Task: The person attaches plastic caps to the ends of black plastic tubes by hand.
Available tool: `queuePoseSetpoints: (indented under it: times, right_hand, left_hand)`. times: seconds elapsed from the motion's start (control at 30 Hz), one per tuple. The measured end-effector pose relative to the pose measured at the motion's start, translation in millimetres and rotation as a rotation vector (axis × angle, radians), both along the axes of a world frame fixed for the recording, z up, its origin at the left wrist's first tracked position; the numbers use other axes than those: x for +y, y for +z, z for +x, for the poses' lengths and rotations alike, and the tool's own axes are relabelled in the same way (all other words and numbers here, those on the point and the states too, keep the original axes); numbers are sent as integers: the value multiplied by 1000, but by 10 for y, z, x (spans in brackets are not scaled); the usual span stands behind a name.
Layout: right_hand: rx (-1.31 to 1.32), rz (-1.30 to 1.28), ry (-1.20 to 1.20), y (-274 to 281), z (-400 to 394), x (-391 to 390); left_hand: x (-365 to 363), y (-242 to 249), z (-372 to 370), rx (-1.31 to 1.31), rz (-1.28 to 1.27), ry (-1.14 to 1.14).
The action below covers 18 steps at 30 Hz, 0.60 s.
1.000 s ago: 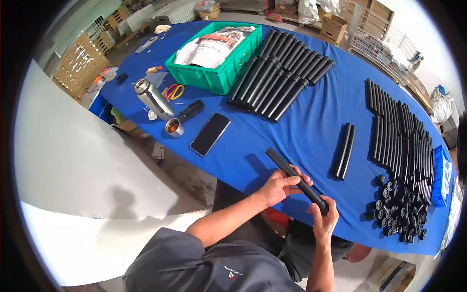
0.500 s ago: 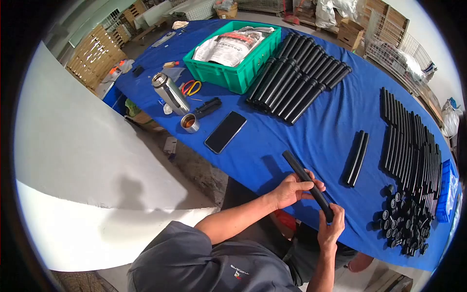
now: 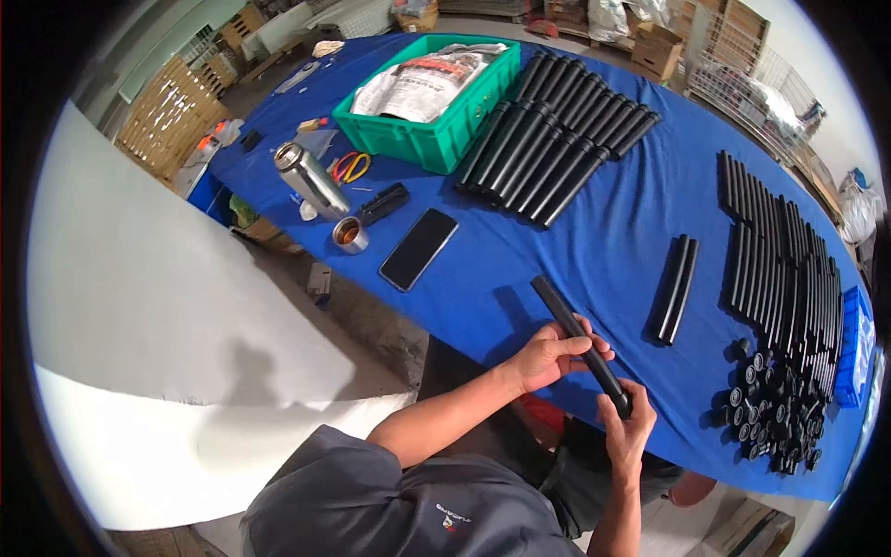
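Note:
A black tube (image 3: 557, 304) slants between my two hands over the near edge of the blue cloth. My left hand (image 3: 552, 356) wraps round its middle, thumb lying across the top. At the tube's lower end, my right hand (image 3: 631, 422) grips with thumb and fingers, so that end is partly hidden. To the right of my hands, a pair of black tubes (image 3: 677, 290) lies side by side. Farther right are rows of thin black tubes (image 3: 770, 260), with a heap of black caps (image 3: 766, 418) below them.
Black tubes with collared ends (image 3: 557, 139) lie stacked beside a green crate (image 3: 399, 139) holding printed sacking. On the left are a phone (image 3: 419, 249), a steel flask (image 3: 311, 181), a cup (image 3: 350, 236) and scissors (image 3: 352, 168). A blue bin (image 3: 851, 362) stands at the right edge.
The whole view has shifted slightly, with the table's things now a little higher and farther left. Both hands keep their hold on the tube, with hardly any change in pose.

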State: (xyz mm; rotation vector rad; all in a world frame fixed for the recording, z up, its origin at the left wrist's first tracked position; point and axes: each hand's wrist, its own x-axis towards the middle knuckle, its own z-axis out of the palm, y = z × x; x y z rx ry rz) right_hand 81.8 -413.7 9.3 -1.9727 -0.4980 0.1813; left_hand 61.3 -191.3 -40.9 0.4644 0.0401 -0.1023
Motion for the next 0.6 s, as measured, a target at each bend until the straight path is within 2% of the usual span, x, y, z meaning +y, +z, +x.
queuePoseSetpoints:
  times: [0.07,0.1,0.47,0.5,0.6]
  right_hand:
    - [498,268,-105,73,-40,67]
    - [523,385,-138,-22,-59,93]
    - [272,220,-75,-35,-26,91]
    - [232,204,-55,-57,-10,73]
    - [-445,-63,39,-125,73,23]
  left_hand:
    - [-17,49,9,11,23,26]
    - [-28,90,4,12,33,37]
    - [-24,20,6,-1,16,36]
    - [-26,41,-2,14,17,35]
    - [-9,64,3,38,22,12]
